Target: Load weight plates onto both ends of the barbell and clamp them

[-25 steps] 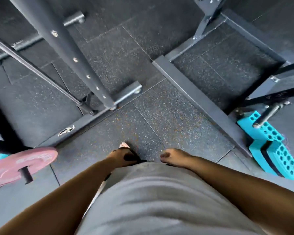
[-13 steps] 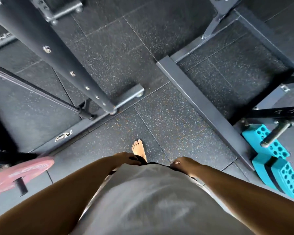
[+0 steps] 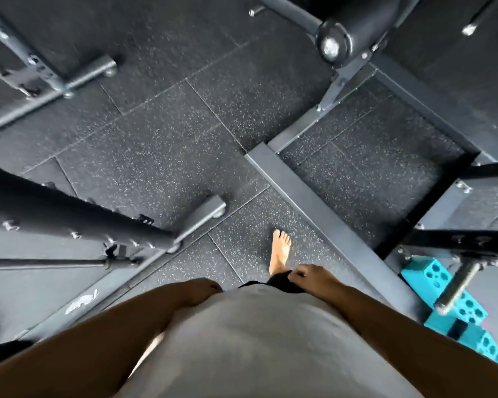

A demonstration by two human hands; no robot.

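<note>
No weight plate or clamp is in view. A long grey bar [image 3: 78, 81] with a bare round end lies across the upper left; it looks like the barbell. My left hand [image 3: 203, 288] rests at the hem of my grey shirt with its fingers curled in. My right hand [image 3: 314, 278] is curled against the black shorts at my waist; whether it grips the fabric is unclear. Neither hand holds any equipment. Both hands are far from the bar.
A dark rack upright [image 3: 69, 219] slants across the left, with a thin dark bar [image 3: 46, 263] below it. A grey floor beam [image 3: 314, 202] runs diagonally on the right. Teal perforated blocks [image 3: 431, 278] and a steel peg [image 3: 457, 285] sit at the right edge. My bare foot [image 3: 281, 249] stands on speckled rubber flooring.
The view has shifted forward and right. The pink plate at the lower left has left the frame, my bare foot has stepped forward, and my hands stay at my waist.
</note>
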